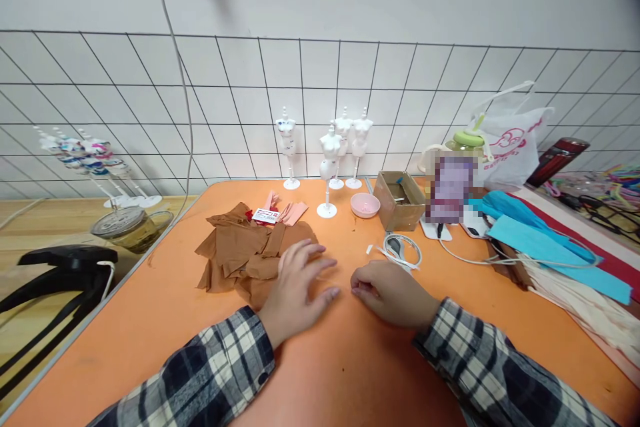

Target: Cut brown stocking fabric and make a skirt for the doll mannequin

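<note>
My left hand (300,287) is over the right edge of a loose pile of brown fabric pieces (235,250), its fingers spread and nothing held in them. To its right, my right hand (393,290) is closed in a loose fist just above the orange tabletop; what its fingers hold, if anything, is hidden. Just beyond the right hand lies a coiled white cable (413,250) around a small grey tool (396,247). Pink fabric scraps (293,213) and a white label card (265,215) rest at the back of the brown pile.
Small white mannequins (330,147) stand at the back, near a pink bowl (365,205) and a cardboard box (400,203). Rightward are a phone (453,187), blue fabric (555,257) and a plastic bag (515,140). A lidded jar (125,227) and black stand (65,267) are left.
</note>
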Available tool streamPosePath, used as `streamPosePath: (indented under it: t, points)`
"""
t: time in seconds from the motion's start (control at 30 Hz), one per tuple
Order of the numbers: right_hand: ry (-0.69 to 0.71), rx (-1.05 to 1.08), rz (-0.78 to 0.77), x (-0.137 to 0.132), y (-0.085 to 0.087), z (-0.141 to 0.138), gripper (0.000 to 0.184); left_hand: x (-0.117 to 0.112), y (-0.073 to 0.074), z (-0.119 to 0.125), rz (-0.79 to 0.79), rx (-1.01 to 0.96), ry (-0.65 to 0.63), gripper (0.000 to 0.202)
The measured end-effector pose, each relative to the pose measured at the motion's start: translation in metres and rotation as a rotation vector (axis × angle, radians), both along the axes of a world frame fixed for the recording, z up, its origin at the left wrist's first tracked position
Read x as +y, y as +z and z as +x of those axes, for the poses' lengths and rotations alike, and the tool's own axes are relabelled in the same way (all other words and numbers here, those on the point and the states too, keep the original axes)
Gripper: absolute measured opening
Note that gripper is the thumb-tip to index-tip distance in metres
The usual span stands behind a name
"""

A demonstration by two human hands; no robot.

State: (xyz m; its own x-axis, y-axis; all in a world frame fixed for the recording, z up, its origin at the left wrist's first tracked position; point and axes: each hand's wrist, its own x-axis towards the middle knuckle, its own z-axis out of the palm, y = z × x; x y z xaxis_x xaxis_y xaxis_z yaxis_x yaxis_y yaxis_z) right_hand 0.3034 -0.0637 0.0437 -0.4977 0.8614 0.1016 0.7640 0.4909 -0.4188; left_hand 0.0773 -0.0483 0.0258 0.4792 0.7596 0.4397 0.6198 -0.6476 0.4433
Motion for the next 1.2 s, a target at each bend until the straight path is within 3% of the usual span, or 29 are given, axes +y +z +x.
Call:
streamPosePath:
  t: [0.1,0.37,0.47,0.5,0.53,0.63,0.9,1.1,1.2]
  points:
    - [0.030,-0.018,0.060,-0.003,0.001,-0.004,0.015,-0.008,0.008,0.003,0.046,0.146,-0.087,0.017]
    - [-0.002,-0.028,0.122,-0.006,0.002,-0.005,0.018,-0.011,0.009,0.008,0.013,0.175,-0.066,0.017]
    - [-0.063,0.015,0.288,-0.009,-0.002,-0.006,0.056,-0.012,0.009,0.008,-0.007,0.148,-0.060,0.014]
    - [-0.064,0.022,0.336,-0.009,-0.003,-0.007,0.061,-0.013,0.009,0.009,-0.004,0.143,-0.058,0.013]
    - [-0.053,0.022,0.368,-0.010,-0.005,-0.008,0.055,-0.014,0.010,0.009,0.001,0.141,-0.060,0.013]
    - [0.010,0.020,0.407,-0.011,-0.010,-0.012,0.010,-0.017,0.010,0.011,0.007,0.139,-0.076,0.012]
    - [0.007,0.037,0.505,-0.011,-0.013,-0.020,0.003,-0.016,0.009,0.012,-0.088,0.057,-0.077,0.011]
    - [0.163,0.052,0.765,-0.018,-0.009,-0.021,0.012,-0.008,-0.001,0.016,-0.475,-0.255,-0.017,0.010]
    - [0.284,0.090,0.822,-0.028,-0.002,-0.025,0.015,0.002,-0.004,0.013,-0.602,-0.353,0.063,0.012]
